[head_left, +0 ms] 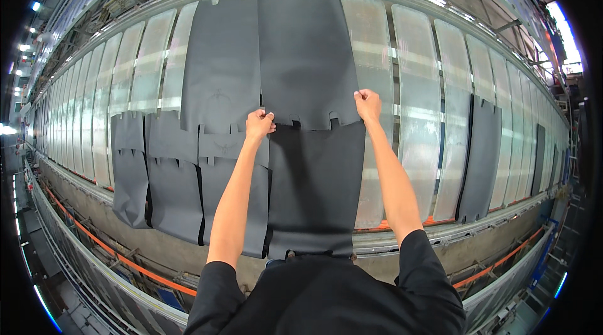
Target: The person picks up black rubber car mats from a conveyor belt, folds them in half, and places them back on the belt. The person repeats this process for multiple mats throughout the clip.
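Both my hands grip one dark grey sheet (pixel 308 52) with notched ends, lying over the far side of a slatted conveyor. My left hand (pixel 259 125) is closed on its near left corner. At its right edge, a little higher, my right hand (pixel 367 105) pinches the material. Under its near end lies a second dark sheet (pixel 317 184), which reaches to my body. Left of the held sheet lies another notched grey sheet (pixel 220 65). Several shorter dark pieces (pixel 173 190) overlap side by side to the left of my left forearm.
Pale, translucent slats (pixel 414 102) run across the conveyor to both sides. Farther right a narrow dark piece (pixel 480 159) lies on them. A metal rail (pixel 402 244) borders the near side, with an orange strip (pixel 119 256) beyond it. Metal framework stands along the far side.
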Demonstrator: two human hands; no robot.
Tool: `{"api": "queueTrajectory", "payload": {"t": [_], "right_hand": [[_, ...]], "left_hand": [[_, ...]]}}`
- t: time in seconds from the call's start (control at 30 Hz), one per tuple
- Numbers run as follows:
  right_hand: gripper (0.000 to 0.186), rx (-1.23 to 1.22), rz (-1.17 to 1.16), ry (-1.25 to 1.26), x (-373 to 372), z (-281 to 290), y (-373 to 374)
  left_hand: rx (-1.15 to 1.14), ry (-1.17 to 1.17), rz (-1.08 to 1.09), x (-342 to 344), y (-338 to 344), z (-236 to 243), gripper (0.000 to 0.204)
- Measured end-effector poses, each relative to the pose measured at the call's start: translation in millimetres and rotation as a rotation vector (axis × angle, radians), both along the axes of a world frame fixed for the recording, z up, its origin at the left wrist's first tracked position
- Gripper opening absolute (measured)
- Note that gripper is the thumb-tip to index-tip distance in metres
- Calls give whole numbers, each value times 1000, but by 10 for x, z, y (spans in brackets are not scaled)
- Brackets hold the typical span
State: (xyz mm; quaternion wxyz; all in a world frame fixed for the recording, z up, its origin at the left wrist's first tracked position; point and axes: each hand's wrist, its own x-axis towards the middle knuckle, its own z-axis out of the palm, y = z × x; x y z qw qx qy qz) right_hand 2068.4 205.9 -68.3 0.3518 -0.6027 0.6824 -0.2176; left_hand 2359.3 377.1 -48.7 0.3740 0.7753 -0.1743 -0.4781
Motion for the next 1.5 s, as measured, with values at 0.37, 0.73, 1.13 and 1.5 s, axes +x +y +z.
{"api": "queueTrajectory", "payload": {"t": [0.37,0.73,1.13,1.5], "right_hand": [[19,16,130,-127,-849,801,1986],[15,151,10,-250,-967,1216,3023],[18,-319,-84,-322,-1589,3058,2755],[69,-894,132,-89,-1464,3274,3842]], "left_hand": [[-51,-69,-172,-468,1823,761,26],[-297,20,14,-1176,2111,1023,18],[-878,340,-332,-1562,1710,2958,16],[-965,960,-27,-1593,1731,2971,20]]}}
